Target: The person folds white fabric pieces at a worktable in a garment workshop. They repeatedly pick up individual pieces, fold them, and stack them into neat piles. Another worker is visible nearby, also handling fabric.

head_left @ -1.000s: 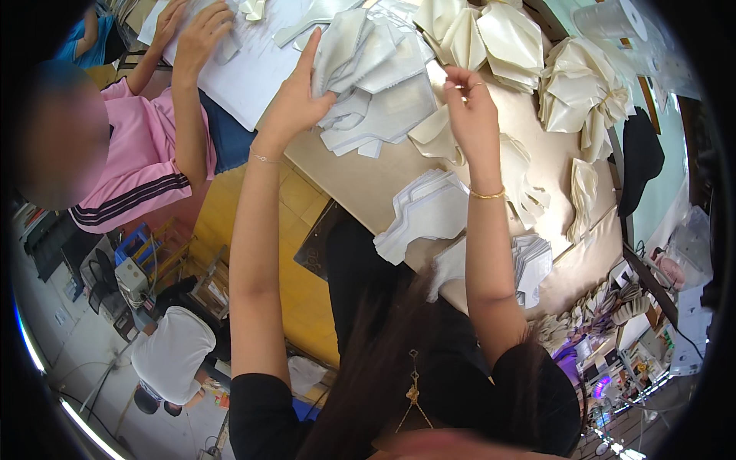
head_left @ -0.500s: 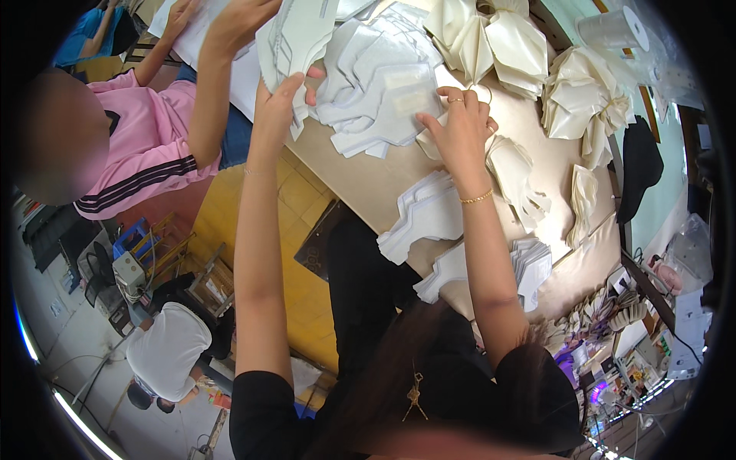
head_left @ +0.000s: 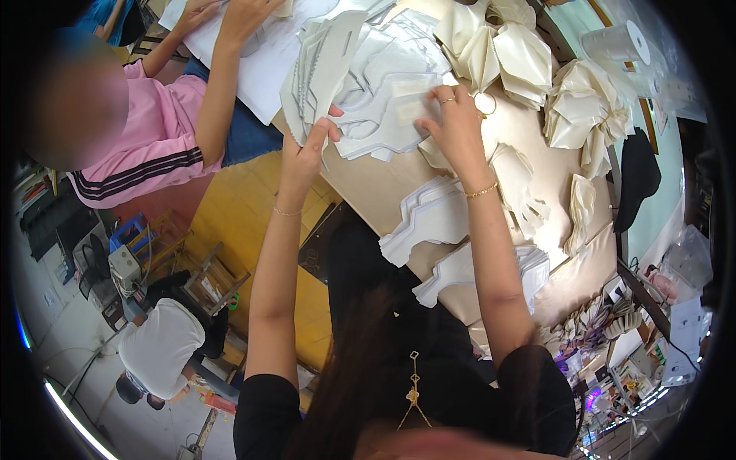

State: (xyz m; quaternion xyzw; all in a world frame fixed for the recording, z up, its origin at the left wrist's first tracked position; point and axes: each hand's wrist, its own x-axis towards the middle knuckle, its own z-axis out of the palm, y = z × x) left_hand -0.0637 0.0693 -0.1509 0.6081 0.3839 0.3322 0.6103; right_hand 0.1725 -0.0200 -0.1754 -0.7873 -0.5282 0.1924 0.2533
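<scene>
My left hand is closed around the lower end of a fanned stack of white cut pieces, holding it up at the table's near-left edge. Beside that stack lies a loose pile of similar white pieces, partly covered by it. My right hand is over the pile's right edge, thumb and fingers apart; whether its fingertips touch the top piece is hard to make out. Under and beside my right wrist are cream pieces. Closer to me lie stacked white pieces and another white stack.
Bundles of glossy cream pieces and a tied bunch stand at the far right. A clear roll sits behind them. At the left, a co-worker in a pink shirt handles large white sheets on the same table.
My left hand has shifted right with the stack, bringing it over the loose pile. My right hand has barely moved. The co-worker's hands have shifted slightly over the sheets.
</scene>
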